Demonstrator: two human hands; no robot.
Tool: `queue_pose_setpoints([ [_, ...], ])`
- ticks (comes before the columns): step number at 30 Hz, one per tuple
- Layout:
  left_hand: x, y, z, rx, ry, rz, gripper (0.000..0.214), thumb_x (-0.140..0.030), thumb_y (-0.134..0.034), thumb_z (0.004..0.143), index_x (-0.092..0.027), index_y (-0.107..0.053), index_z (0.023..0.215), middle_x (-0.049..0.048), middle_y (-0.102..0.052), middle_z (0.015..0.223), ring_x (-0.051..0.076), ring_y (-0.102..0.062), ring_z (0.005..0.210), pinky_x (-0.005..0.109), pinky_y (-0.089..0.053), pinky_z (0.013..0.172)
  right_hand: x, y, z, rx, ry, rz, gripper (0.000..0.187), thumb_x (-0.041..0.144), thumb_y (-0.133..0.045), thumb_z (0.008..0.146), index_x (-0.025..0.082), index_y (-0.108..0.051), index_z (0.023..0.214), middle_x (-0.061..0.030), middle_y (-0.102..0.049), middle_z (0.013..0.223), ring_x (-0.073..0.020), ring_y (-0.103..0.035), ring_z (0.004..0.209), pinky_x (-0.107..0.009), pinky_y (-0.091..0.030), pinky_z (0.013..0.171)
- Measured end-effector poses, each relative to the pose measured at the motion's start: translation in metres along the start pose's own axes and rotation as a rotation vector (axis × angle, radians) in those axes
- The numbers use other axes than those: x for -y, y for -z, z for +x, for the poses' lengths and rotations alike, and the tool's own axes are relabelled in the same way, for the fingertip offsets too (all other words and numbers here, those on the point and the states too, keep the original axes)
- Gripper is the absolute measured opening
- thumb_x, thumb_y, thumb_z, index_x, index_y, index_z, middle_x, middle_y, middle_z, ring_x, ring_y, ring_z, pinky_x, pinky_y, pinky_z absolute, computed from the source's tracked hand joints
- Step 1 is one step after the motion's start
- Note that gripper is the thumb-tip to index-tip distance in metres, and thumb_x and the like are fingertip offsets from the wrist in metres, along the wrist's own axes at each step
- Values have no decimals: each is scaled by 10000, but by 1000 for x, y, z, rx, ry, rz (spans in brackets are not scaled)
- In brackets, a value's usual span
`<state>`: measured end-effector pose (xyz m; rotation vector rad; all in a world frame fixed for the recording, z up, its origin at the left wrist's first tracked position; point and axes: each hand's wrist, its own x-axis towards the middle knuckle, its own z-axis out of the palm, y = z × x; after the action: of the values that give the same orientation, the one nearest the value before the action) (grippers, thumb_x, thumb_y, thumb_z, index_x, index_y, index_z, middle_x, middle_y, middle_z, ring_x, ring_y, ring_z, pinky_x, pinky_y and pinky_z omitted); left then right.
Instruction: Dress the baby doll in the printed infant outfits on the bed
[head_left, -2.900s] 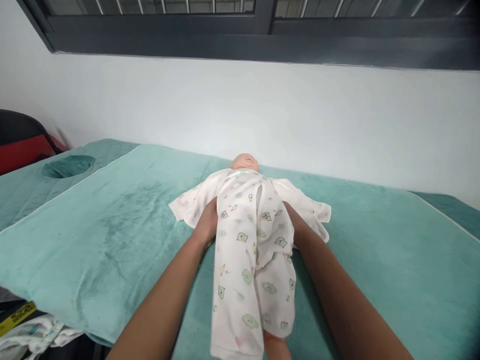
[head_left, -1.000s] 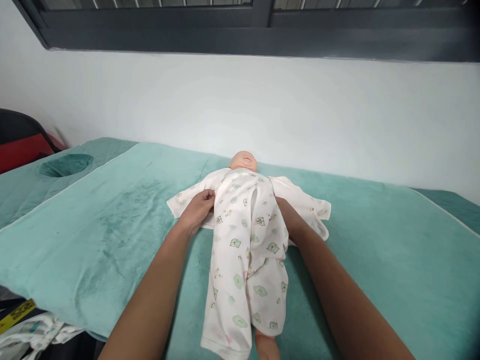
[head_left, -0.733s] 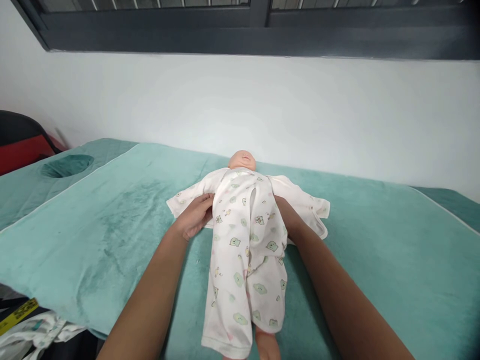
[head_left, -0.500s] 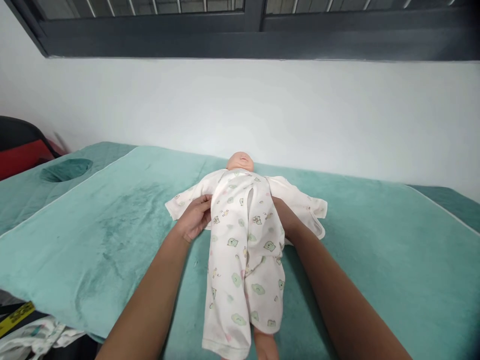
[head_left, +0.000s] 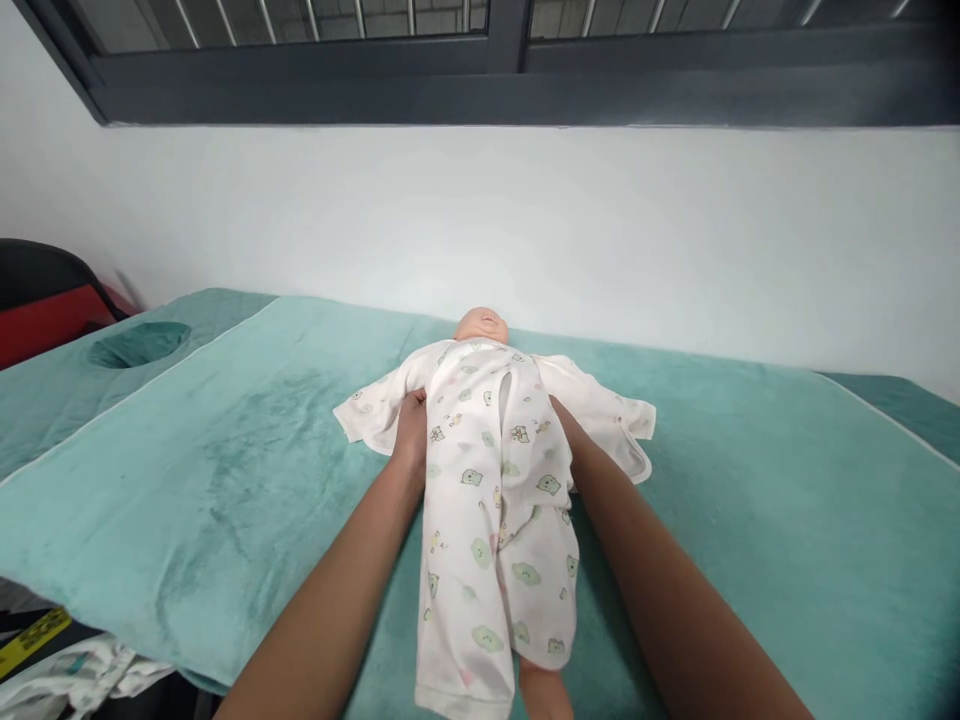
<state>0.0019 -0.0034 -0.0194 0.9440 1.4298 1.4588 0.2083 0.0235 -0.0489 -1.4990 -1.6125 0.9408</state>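
A baby doll [head_left: 482, 324] lies on its back on a teal blanket [head_left: 225, 450], head toward the wall. It wears a white printed shirt [head_left: 600, 410] with the sleeves spread out. Matching white printed pants [head_left: 491, 500] lie lengthwise over its body, and one bare foot [head_left: 544, 690] shows below them. My left hand [head_left: 411, 425] presses against the doll's side at the pants' edge, its fingers slipped under the cloth. My right hand [head_left: 571, 435] is pushed under the pants on the other side, so only the wrist shows.
The blanket covers a padded table with a face hole [head_left: 139, 343] at far left. A red and black seat [head_left: 41, 300] stands beyond that end. Crumpled light clothes [head_left: 75, 675] lie below the table's near left corner. A white wall runs close behind.
My left hand has left the shirt sleeve and slid in against the doll's side beneath the pants. The right hand stays hidden under the cloth. The pants shifted slightly.
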Motion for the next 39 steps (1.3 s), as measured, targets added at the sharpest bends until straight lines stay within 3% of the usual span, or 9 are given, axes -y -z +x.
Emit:
queue_pose_setpoints([
  [3,1,0,-2,-10,-15,38,144,-253,-627,685,-189,-556,578,46,-630,609,266,-609,852,340,-505,704,-2,-2,3,-55,-19,-24,113,301,-594,754,203,-619,703,-64,-693,767,-246,-608,719,-367,-484,635],
  [7,2,4,-1,-12,-22,83,45,-197,-607,682,-177,-571,702,53,-652,716,244,-599,852,339,-496,731,2,-5,-2,-175,45,-57,126,278,-515,781,206,-616,763,-71,-705,907,-249,-609,853,-365,-473,748],
  [9,4,6,1,-14,-24,98,115,-178,-619,659,-179,-563,760,45,-652,762,232,-597,827,333,-495,728,3,-6,-6,-243,64,-77,155,261,-482,783,204,-623,812,-63,-700,917,-236,-599,849,-353,-457,749],
  [16,11,9,7,-90,-188,342,167,-165,-576,660,-194,-558,824,36,-666,865,203,-597,809,302,-483,737,8,0,-8,-394,233,-126,256,265,-449,849,225,-687,936,-42,-698,929,-209,-603,853,-332,-447,766],
  [22,12,15,7,-54,-210,277,197,-306,-523,817,-181,-665,873,52,-706,942,218,-613,900,323,-472,825,10,13,7,-321,473,-253,211,280,-491,866,229,-693,899,-67,-674,1059,-232,-556,1052,-396,-409,964],
  [26,11,16,7,-15,-250,136,307,-442,-526,865,-195,-684,958,42,-701,1057,214,-597,1033,307,-439,932,11,29,22,-143,396,-227,143,325,-553,830,228,-657,849,-50,-604,1298,-250,-460,1269,-433,-306,1094],
  [30,15,15,11,71,-232,51,261,-424,-626,801,-186,-639,906,51,-678,1090,202,-596,1034,301,-433,941,16,38,31,60,321,-181,162,360,-491,876,223,-575,849,-37,-606,1302,-229,-544,1181,-404,-377,1016],
  [36,23,15,14,71,-265,-6,168,-344,-601,798,-198,-544,736,42,-671,1104,211,-580,1068,323,-411,964,19,25,44,-161,130,-308,179,388,-494,872,219,-550,854,-44,-686,929,-222,-590,851,-358,-426,796],
  [39,24,16,14,80,-294,-29,139,-296,-569,800,-205,-538,700,27,-671,1097,227,-568,1087,347,-377,1010,18,19,45,-172,132,-256,183,391,-508,869,221,-575,863,-30,-685,969,-215,-592,902,-355,-421,832],
])
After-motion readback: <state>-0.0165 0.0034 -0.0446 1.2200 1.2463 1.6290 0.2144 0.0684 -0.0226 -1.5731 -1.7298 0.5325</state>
